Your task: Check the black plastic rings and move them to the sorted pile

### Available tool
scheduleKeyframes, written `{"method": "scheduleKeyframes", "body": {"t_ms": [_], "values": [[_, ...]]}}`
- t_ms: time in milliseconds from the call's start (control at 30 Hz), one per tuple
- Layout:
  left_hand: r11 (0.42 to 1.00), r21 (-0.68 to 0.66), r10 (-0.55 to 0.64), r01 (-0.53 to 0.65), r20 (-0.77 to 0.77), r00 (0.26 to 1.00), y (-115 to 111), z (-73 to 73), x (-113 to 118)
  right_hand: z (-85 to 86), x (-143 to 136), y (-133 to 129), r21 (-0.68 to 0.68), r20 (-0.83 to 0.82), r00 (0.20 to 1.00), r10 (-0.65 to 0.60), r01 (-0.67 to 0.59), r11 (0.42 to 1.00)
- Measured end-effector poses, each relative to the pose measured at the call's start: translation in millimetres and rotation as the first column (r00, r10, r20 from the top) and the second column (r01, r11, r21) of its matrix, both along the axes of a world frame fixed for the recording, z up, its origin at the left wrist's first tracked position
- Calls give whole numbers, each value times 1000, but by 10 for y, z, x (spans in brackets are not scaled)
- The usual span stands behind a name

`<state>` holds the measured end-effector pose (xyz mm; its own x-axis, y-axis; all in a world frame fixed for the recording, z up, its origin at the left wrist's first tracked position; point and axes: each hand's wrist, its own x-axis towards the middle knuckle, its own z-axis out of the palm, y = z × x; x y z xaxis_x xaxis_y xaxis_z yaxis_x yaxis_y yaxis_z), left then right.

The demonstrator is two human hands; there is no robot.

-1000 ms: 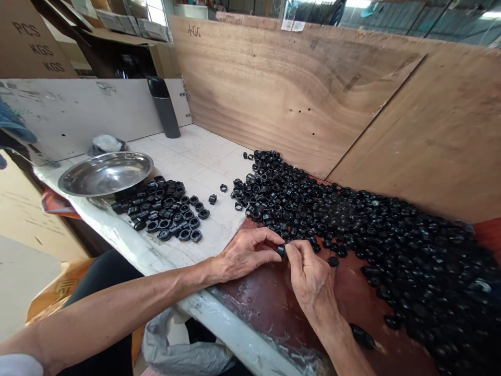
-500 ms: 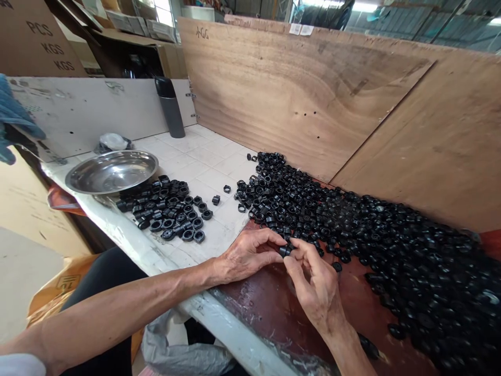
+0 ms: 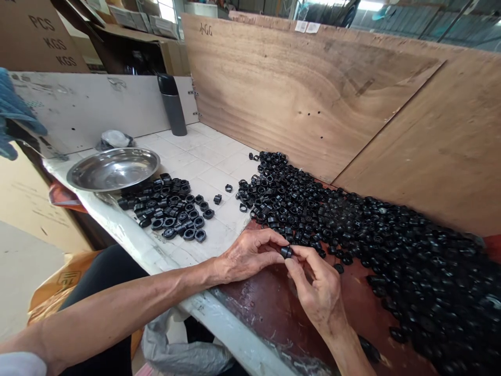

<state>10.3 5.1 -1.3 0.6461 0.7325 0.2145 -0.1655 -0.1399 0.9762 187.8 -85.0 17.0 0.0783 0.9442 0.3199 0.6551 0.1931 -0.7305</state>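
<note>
A small black plastic part (image 3: 286, 252) is pinched between both hands above the reddish-brown surface (image 3: 270, 308). My left hand (image 3: 250, 254) holds its left side with thumb and index finger. From the right, the thumb and fingertips of my right hand (image 3: 317, 282) close on the same part. Just beyond my hands lies a large heap of black parts (image 3: 313, 209), spreading to the right edge. A smaller group of black ring-like parts (image 3: 172, 209) rests on the white tiled surface to the left.
A steel bowl (image 3: 113, 169) stands at the left, partly over the smaller group. Behind it are a plastic-wrapped item (image 3: 115, 139) and a dark bottle (image 3: 172, 107). Wooden boards (image 3: 305, 99) wall the back. A blue cloth (image 3: 18, 112) hangs at far left.
The camera view has shifted slightly. Between my fingertips the black part is turned a little and shows more clearly; both hands keep almost the same place.
</note>
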Motion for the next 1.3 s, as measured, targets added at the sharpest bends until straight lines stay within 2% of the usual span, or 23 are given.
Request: {"method": "scheduleKeyframes", "body": {"t_ms": [100,167,300,367,533,633,767,900,1067,1100,1167,1233,1267,1300], "values": [[982,188,19,-6,-68,997,13,17,-13,-13,0,-2,-87,40,998,-47,51,995],[976,219,35,-14,-90,995,20,19,-18,-12,2,0,-111,38,996,-78,82,990],[982,191,31,-13,-89,996,24,7,-17,-16,22,5,-86,16,999,-44,45,995],[980,199,26,-7,-91,996,23,-1,-14,-24,32,6,-75,44,997,-69,73,995],[997,77,7,-2,-53,999,15,-18,-2,-32,27,4,-2,-6,1000,-21,21,1000],[997,78,2,3,-62,998,14,-23,5,-41,23,7,-70,-25,998,-61,59,996],[998,58,14,-10,-64,998,22,-35,4,-52,25,9,12,-38,998,-43,44,999],[990,138,3,10,-94,996,27,-40,5,-56,30,0,-27,-66,992,-103,101,994],[995,-95,-26,24,-22,999,30,-52,23,-62,26,-12,36,-80,997,-17,20,999],[998,-63,-19,17,-26,999,33,-57,21,-59,18,-9,-4,-98,995,-27,27,1000],[993,118,16,-10,-47,999,41,-68,12,-49,-5,2,-143,-192,978,-86,59,988],[956,291,46,-30,-49,998,43,-74,4,-37,-24,17,-278,-313,940,-134,44,960],[949,315,52,-34,-49,997,40,-73,4,-32,-29,21,-302,-359,922,-145,33,953],[960,277,47,-32,-49,998,35,-69,7,-29,-30,23,-290,-382,913,-141,27,957]]}}
